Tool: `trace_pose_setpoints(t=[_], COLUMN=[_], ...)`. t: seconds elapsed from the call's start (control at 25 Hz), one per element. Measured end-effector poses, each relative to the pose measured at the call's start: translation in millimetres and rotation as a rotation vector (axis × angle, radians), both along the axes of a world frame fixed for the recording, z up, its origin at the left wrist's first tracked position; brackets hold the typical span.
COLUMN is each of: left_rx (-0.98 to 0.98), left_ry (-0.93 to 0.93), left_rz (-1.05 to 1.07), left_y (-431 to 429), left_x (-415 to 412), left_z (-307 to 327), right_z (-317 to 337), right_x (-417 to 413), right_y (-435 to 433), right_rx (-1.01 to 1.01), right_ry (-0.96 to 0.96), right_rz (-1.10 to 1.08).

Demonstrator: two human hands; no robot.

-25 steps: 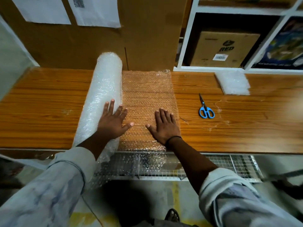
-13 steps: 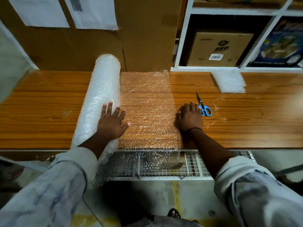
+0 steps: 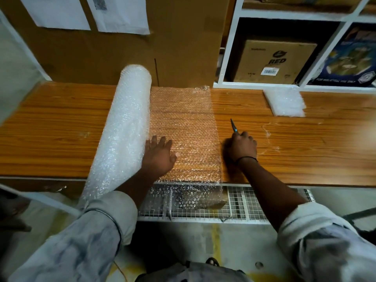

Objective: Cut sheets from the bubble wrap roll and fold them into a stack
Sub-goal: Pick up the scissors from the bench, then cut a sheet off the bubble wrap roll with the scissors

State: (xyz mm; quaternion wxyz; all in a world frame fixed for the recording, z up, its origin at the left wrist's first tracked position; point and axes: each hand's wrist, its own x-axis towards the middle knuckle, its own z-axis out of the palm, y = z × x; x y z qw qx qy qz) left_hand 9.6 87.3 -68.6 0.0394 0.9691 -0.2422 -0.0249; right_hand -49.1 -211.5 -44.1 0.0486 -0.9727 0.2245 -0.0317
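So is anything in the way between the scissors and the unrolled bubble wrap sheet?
Nothing visible. The right hand holds the scissors just beside the right edge of the sheet, only bare table between. The left hand rests on the sheet near the roll.

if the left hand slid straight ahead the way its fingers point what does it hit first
The left hand lies flat on the unrolled sheet, fingers pointing away, alongside the roll. Straight on looks free across the sheet until, probably, the cardboard panel behind the table.
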Motion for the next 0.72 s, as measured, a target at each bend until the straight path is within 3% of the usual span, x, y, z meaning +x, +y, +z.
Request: trace_pose_setpoints(t=[0.28,0.52,0.64,0.72], left_rx=[-0.087,-0.2,-0.206,-0.165], left_ry=[0.024,0.035,0.067,0.026], left_rz=[-0.072,-0.087,-0.131,-0.188], left_y=[10.7,21.5,25.7,27.4], left_x=[-31.7,-67.0,-88.2,-105.3], left_z=[-10.3,-13.6,-12.2,-13.9], right_z=[6.4,7.3,12.3,20.4], right_x=[-12.6,-23.8,-39.6,-56.3], right_y=[21.9,21.4,24.1,34.0], right_rx=[0.113,0.195,0.528,0.931], right_ry=[0.036,0.022,-0.115,-0.234], right_rz=[-0.113,-0.057,-0.088,-0.177])
